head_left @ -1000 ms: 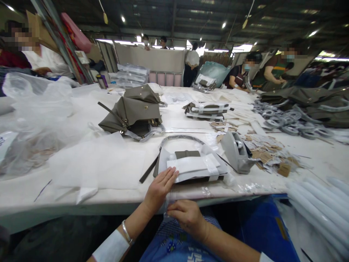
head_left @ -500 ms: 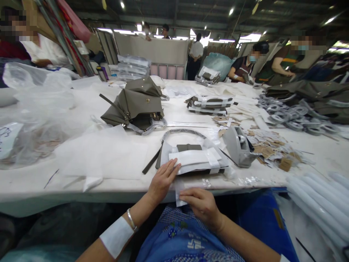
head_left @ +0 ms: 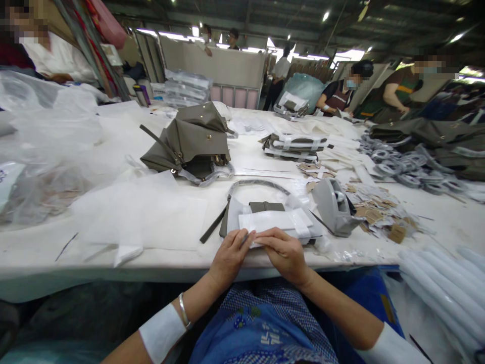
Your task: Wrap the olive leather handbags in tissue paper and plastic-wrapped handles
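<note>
In front of me on the table lies a small grey-green handbag [head_left: 224, 221], with its wrapped handle arched behind it. White wrapping sheets and a white strip [head_left: 265, 219] cover its front. My left hand [head_left: 232, 255] is closed, fingertips pinching at the strip's near end by the bag's front edge. Touching it from the right, my right hand [head_left: 285, 253] pinches the same spot with thumb and forefinger. The fingers hide most of the strip's end. Close by on the right stands a grey tape dispenser [head_left: 333, 207].
An unwrapped grey-green handbag [head_left: 200, 139] lies behind, left of a stack of wrapped bags [head_left: 295, 146]. Loose tags [head_left: 379, 212] are heaped at right, near white rolls [head_left: 443, 283]. Thin white sheets [head_left: 136, 212] spread left. Co-workers [head_left: 346, 88] stand across the table.
My right hand has come up from below the table edge with the strip's end to the bag's front edge. My left hand has slid slightly down and right to meet it.
</note>
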A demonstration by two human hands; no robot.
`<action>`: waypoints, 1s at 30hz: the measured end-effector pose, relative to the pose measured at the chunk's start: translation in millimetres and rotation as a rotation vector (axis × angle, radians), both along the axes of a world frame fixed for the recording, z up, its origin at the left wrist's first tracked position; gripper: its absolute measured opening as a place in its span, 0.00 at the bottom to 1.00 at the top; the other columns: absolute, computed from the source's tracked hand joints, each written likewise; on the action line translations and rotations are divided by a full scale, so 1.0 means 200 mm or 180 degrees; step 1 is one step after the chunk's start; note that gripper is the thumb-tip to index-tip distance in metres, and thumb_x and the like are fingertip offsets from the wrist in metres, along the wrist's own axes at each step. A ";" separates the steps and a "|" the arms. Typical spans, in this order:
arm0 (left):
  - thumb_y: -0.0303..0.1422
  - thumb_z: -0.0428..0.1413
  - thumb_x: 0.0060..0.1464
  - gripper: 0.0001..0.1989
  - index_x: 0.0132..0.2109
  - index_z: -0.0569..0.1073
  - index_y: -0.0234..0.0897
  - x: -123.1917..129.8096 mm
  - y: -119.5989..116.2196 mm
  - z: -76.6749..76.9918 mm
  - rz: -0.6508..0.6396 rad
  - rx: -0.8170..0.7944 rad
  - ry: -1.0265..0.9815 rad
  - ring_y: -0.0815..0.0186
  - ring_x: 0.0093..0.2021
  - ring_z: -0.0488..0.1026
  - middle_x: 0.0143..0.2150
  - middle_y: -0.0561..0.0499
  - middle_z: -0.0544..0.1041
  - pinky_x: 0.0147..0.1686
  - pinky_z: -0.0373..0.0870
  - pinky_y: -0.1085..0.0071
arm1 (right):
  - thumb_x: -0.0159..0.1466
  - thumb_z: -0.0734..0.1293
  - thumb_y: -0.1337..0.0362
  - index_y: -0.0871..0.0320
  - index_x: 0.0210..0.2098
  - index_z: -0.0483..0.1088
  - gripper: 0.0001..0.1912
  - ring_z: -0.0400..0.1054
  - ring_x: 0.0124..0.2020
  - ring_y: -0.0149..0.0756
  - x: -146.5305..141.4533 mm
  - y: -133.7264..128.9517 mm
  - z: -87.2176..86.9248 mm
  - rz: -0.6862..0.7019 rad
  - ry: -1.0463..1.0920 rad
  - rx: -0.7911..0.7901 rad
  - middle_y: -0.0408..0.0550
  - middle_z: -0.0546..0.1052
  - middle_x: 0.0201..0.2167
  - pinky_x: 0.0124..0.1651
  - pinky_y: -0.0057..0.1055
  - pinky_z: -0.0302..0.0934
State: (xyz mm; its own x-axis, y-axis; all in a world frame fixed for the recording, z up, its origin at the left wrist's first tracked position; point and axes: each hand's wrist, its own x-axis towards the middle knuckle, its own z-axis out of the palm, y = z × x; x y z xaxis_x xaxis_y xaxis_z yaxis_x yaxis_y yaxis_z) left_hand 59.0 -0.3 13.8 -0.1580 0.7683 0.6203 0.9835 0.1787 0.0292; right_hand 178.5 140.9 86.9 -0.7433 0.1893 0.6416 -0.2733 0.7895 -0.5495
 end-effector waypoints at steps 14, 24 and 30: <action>0.26 0.48 0.66 0.11 0.52 0.70 0.32 -0.06 -0.02 0.00 -0.0298 0.0338 -0.0393 0.59 0.52 0.73 0.53 0.40 0.76 0.54 0.74 0.63 | 0.58 0.73 0.64 0.52 0.28 0.79 0.03 0.74 0.34 0.33 -0.35 0.17 -0.01 -0.0796 -0.1654 0.0199 0.41 0.80 0.32 0.38 0.29 0.63; 0.20 0.47 0.61 0.25 0.65 0.61 0.29 -0.03 0.01 0.07 -0.0004 -0.0210 -0.0114 0.58 0.51 0.74 0.58 0.39 0.74 0.54 0.72 0.62 | 0.59 0.73 0.61 0.57 0.29 0.75 0.07 0.69 0.31 0.32 -0.41 0.20 -0.01 -0.0906 -0.1923 0.0527 0.44 0.76 0.33 0.36 0.28 0.61; 0.22 0.46 0.61 0.26 0.66 0.59 0.31 -0.03 0.02 0.06 -0.0010 -0.0004 -0.0081 0.55 0.51 0.74 0.58 0.39 0.75 0.52 0.74 0.60 | 0.65 0.67 0.66 0.56 0.43 0.74 0.07 0.72 0.41 0.34 -0.12 0.41 0.12 -0.0944 -0.1064 0.0116 0.46 0.78 0.44 0.50 0.29 0.65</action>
